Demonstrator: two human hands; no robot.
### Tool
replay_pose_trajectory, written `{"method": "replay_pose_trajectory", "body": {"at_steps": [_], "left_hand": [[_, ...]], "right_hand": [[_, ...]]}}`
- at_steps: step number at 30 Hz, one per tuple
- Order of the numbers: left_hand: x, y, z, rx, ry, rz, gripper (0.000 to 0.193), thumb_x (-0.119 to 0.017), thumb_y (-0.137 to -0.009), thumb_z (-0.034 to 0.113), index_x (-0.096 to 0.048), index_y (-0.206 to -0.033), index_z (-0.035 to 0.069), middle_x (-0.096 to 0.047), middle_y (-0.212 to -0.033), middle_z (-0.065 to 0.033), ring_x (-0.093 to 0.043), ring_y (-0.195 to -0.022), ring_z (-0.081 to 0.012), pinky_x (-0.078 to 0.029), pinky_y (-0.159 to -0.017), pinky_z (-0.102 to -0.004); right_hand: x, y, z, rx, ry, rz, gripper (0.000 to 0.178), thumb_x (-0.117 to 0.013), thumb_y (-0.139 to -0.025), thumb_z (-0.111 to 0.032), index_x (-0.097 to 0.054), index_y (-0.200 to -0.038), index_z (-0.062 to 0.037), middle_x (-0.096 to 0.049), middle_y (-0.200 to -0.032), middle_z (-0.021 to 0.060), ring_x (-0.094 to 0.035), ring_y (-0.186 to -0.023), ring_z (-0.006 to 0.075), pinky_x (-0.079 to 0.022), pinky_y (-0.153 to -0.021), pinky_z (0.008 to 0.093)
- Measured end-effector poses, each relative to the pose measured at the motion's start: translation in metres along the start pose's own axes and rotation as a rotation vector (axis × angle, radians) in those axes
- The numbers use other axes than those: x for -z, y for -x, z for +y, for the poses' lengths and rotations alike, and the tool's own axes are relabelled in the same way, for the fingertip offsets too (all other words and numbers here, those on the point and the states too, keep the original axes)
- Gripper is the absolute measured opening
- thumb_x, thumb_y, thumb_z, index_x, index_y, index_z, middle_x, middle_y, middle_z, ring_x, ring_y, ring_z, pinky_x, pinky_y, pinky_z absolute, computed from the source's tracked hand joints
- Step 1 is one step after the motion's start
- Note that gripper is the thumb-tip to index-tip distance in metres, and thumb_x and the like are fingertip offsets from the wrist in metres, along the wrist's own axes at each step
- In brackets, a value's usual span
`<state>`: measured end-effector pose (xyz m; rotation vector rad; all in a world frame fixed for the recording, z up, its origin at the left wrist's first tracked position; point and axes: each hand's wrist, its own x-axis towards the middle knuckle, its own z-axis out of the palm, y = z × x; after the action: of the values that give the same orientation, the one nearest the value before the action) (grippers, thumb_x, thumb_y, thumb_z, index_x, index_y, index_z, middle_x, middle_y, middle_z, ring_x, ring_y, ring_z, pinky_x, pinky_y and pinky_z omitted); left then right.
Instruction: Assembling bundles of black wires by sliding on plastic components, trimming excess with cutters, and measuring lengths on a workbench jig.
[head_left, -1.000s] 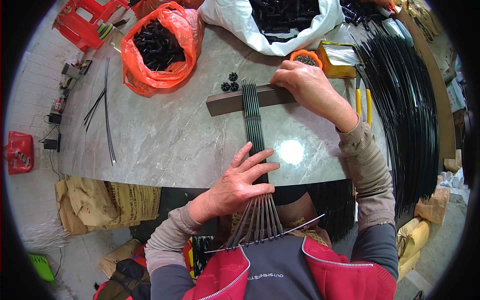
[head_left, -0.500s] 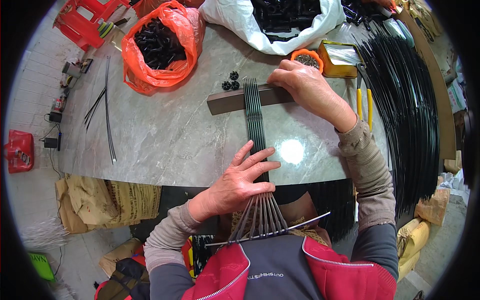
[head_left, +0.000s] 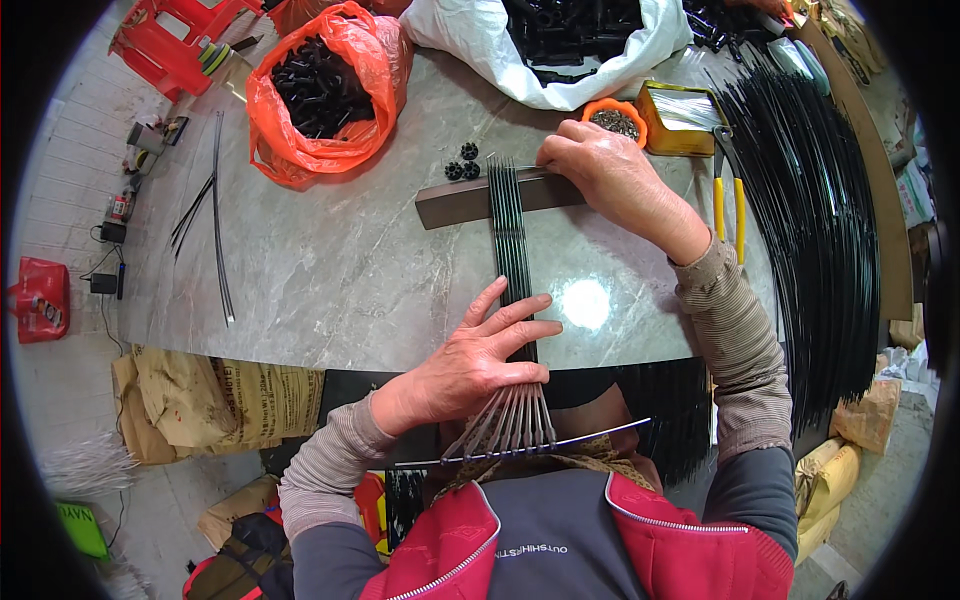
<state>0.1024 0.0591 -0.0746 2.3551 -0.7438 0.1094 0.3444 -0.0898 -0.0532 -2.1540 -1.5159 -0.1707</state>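
Observation:
A bundle of thin black rods (head_left: 510, 225) runs from the table's edge up over a brown rectangular bar (head_left: 455, 203). My left hand (head_left: 465, 360) lies across the rods with its fingers spread, the thumb lower down on them. Below that hand the rods fan out to a thin pale metal wire (head_left: 600, 433) in front of my body. My right hand (head_left: 610, 175) is closed in a pinch at the right end of the bar; what is between its fingertips is hidden. Several small black round parts (head_left: 462, 165) sit just behind the bar.
Beyond my right hand stand an orange dish (head_left: 641, 122) of small metal bits and a yellow tin (head_left: 653, 142) of pale wires. Yellow-handled pliers (head_left: 740, 215) lie beside a large black rod pile (head_left: 810, 230). Red (head_left: 262, 130) and white (head_left: 450, 40) bags hold black parts.
The wire and the fanned rod ends have shifted a little left and up, toward the table. My left forearm has moved slightly left. My right hand stays nearly in place.

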Motion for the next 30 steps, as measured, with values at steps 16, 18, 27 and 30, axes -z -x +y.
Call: {"method": "replay_pose_trajectory", "body": {"at_steps": [16, 18, 27, 30], "left_hand": [[-0.001, 0.001, -0.001, 0.006, 0.003, 0.011, 0.011, -0.072, -0.082, 0.023, -0.072, -0.092, 0.018, -0.059, -0.136, -0.0073, -0.042, -0.143, -0.0309, -0.018, -0.122, -0.0593], [-0.002, 0.002, -0.002, 0.009, 0.012, 0.012, 0.012, -0.072, -0.081, 0.023, -0.073, -0.092, 0.018, -0.059, -0.136, -0.0073, -0.042, -0.143, -0.0309, -0.018, -0.122, -0.0591], [-0.002, 0.0, -0.002, 0.013, 0.037, 0.022, 0.013, -0.069, -0.08, 0.021, -0.073, -0.093, 0.02, -0.059, -0.136, -0.0071, -0.042, -0.143, -0.0303, -0.018, -0.122, -0.0586], [-0.001, 0.001, -0.001, 0.023, 0.036, 0.013, 0.013, -0.069, -0.081, 0.021, -0.074, -0.093, 0.02, -0.059, -0.136, -0.0069, -0.042, -0.143, -0.0303, -0.018, -0.123, -0.0584]], "right_hand": [[0.002, 0.002, -0.004, -0.003, 0.017, 0.029, 0.016, -0.057, -0.092, -0.003, -0.064, -0.106, -0.0037, -0.061, -0.099, 0.0127, -0.064, -0.095, 0.031, -0.052, -0.081, 0.0399], [0.002, 0.0, -0.006, 0.002, 0.153, -0.027, 0.018, -0.058, -0.09, -0.003, -0.066, -0.106, -0.0042, -0.061, -0.099, 0.0121, -0.064, -0.097, 0.0303, -0.052, -0.082, 0.0393], [0.005, 0.003, -0.007, -0.01, 0.122, -0.041, 0.021, -0.058, -0.089, -0.003, -0.068, -0.108, -0.0038, -0.061, -0.101, 0.0118, -0.064, -0.098, 0.0301, -0.052, -0.085, 0.0387], [0.002, 0.002, -0.006, -0.005, 0.062, 0.001, 0.02, -0.058, -0.089, -0.002, -0.067, -0.107, -0.0018, -0.061, -0.102, 0.0118, -0.064, -0.098, 0.0305, -0.052, -0.085, 0.0387]]}}
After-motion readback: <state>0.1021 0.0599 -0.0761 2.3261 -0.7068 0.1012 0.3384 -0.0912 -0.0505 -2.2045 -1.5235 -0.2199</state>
